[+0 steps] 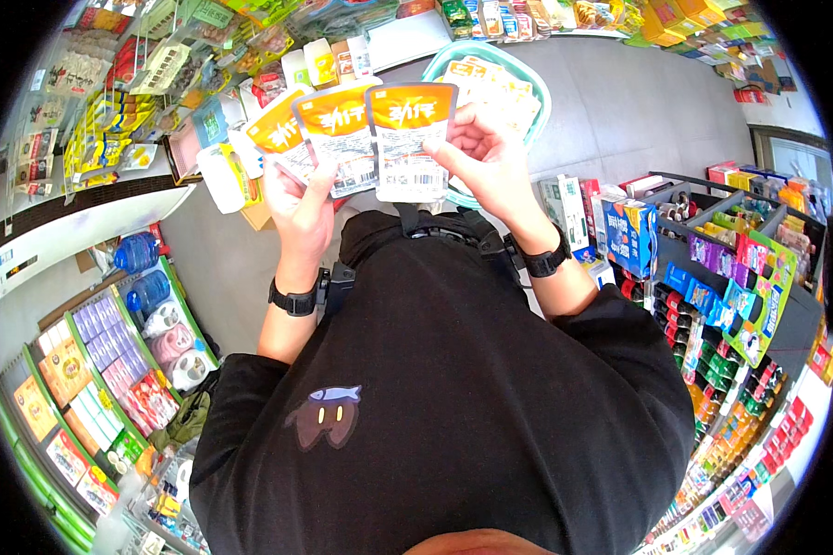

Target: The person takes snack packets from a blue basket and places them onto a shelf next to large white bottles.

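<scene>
Three flat snack pouches with orange tops and pale printed backs are fanned out before me. My left hand (pixel 302 201) grips the left pouch (pixel 282 139) and the middle pouch (pixel 340 139) near their lower ends, thumb on top. Between the thumb and fingers of my right hand (pixel 489 156) is the right edge of the third pouch (pixel 411 149), which hangs upright and overlaps the middle one slightly. Behind my right hand, a light teal plastic basket (pixel 543 104) holds many small packets (pixel 496 87) and is partly covered by hand and pouch.
Hanging snack bags (pixel 104 139) line the left rack, with small open cartons (pixel 319 62) beside it. A drinks shelf (pixel 722 388) and a dark divided tray (pixel 680 191) of sweets stand at right. Tissue packs fill a green-edged shelf (pixel 146 354) at lower left. Grey floor (pixel 618 104) shows ahead.
</scene>
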### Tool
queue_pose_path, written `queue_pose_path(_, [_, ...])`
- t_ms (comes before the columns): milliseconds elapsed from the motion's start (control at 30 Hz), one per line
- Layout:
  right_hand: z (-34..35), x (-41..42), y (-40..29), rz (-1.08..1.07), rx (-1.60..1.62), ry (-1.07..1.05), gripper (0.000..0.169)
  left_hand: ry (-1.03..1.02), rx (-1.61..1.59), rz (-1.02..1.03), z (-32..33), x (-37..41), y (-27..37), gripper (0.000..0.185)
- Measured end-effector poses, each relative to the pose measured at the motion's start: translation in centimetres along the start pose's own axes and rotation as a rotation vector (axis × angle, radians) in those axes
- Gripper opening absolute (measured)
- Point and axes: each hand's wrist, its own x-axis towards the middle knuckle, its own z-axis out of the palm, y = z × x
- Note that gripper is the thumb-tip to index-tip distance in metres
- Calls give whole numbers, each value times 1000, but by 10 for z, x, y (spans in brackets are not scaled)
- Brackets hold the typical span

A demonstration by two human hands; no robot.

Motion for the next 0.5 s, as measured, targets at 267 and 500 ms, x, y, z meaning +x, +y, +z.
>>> queue_pose_path(267, [6, 3, 1, -16, 24, -13, 17, 14, 15, 0, -4, -4, 5, 52])
queue_pose_path(500, [10, 4, 3, 43, -19, -21, 17, 22, 39, -6, -12, -4, 4, 53])
